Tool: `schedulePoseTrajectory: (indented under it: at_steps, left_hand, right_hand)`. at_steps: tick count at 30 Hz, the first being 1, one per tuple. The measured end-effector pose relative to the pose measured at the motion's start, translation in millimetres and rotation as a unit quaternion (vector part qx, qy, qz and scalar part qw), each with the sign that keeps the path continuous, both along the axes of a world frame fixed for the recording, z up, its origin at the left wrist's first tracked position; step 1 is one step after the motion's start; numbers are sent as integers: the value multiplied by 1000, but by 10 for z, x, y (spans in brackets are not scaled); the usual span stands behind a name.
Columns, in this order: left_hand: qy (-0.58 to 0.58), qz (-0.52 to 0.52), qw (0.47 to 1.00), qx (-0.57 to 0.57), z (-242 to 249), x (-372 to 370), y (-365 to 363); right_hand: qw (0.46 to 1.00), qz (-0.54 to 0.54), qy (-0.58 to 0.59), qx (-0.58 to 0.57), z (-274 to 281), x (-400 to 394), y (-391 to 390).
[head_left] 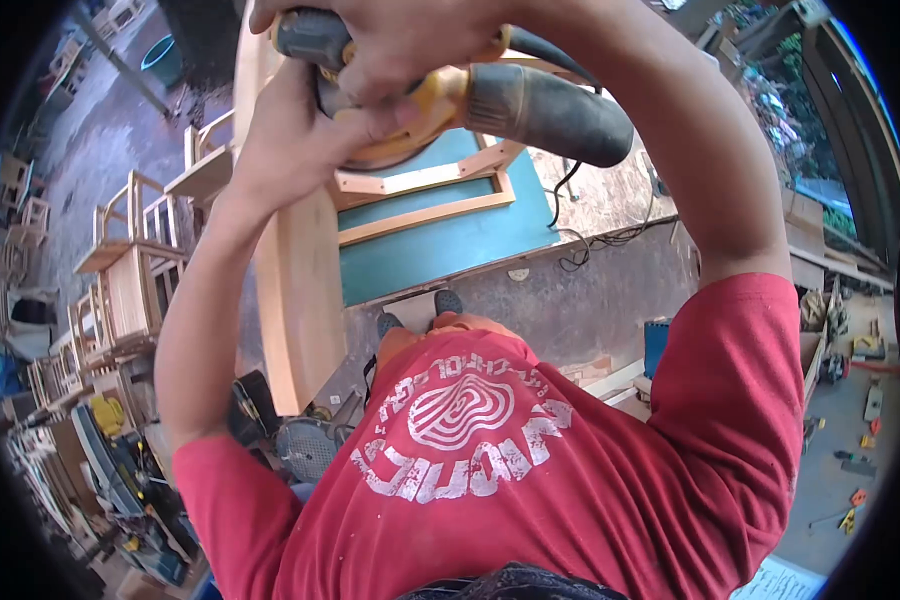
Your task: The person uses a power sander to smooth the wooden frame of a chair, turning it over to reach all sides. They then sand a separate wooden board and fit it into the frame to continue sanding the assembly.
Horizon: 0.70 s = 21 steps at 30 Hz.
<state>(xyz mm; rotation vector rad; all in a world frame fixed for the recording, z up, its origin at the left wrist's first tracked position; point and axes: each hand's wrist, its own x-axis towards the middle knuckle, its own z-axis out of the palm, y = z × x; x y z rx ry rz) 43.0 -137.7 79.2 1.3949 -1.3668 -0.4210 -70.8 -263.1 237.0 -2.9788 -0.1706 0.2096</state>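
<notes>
Hands both on one tool: yellow-and-grey orbital sander with a dark grey dust bag (440, 95), gripped near the top of the view. Right hand (395, 45) wrapped over the sander's top, fingers curled down and pressed around the housing. Left hand (295, 135) cupped against the sander's near side from below, thumb and fingers closed on its yellow skirt. Sander's round pad set against the pale, long wooden plank (300, 290), standing on edge and running from the sander down toward the red T-shirt with a white printed emblem (470, 440). Dust bag jutting out from the sander, away from the plank, with a black power cable (570, 180) hanging just below it.

Behind the sander, a light wooden frame of joined slats (430, 195) lying on a teal-topped surface (440, 250). Past the plank, on the side away from the sander's dust bag, stacks of unfinished wooden chairs and stools (120, 280) on a grey concrete floor (100, 140). Below the plank's lower end, a grey round-bladed machine (305, 445), partly hidden by the left sleeve. Far from the sander, beyond the right sleeve, small orange and yellow tools (855, 495) scattered on the floor.
</notes>
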Motion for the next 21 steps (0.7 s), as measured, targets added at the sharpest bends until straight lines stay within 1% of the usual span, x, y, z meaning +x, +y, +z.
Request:
schedulePoseTrajectory:
  at_steps: [2,3,4,5,6,8,9,10,12,13,14,16,17,18,20,21]
  left_hand:
    - [-20,-9,1000,10,36,-186,-204]
    - [-29,-40,998,47,90,-265,-316]
    - [-39,-71,993,85,144,-356,-420]
    - [-85,-71,989,94,204,-469,-554]
    - [-90,-76,989,93,188,-577,-724]
    - [-82,-101,989,69,130,-785,-1099]
    - [-91,-93,989,74,181,-915,-1230]
    - [-95,-94,988,73,205,-1028,-1357]
    - [-74,-91,992,45,191,-1210,-1612]
    - [-56,-110,992,37,186,-1282,-1731]
    - [-62,-110,991,40,168,-1343,-1813]
    - [-30,-100,994,43,216,-1480,-1939]
    - [-17,-122,991,54,254,-1515,-1982]
    - [-16,-115,992,50,247,-1534,-2033]
    - [-58,-70,996,14,145,-1515,-2116]
    - [-77,-69,995,-6,78,-1495,-2132]
  right_hand:
    - [998,-16,-45,-41,-184,-250,-191]
    - [995,-2,-96,-27,-187,-481,-264]
    - [994,-8,-108,-15,-174,-630,-379]
    - [993,-13,-121,-2,-161,-779,-492]
    - [991,-18,-134,10,-147,-928,-603]
    - [989,-85,-117,13,-269,-1055,-1001]
    - [983,-135,-122,-5,-262,-1210,-1056]
    - [983,-137,-126,-6,-261,-1328,-1144]
    - [976,-175,-127,-17,-262,-1520,-1329]
    - [976,-188,-110,-13,-249,-1590,-1438]
    - [975,-189,-115,-10,-250,-1647,-1511]
    - [971,-219,-96,1,-224,-1719,-1638]
    - [971,-222,-92,-7,-171,-1753,-1678]
    - [972,-214,-92,-10,-154,-1768,-1722]
    - [966,-246,-81,-20,-150,-1743,-1857]
    - [962,-263,-75,-27,-189,-1698,-1946]
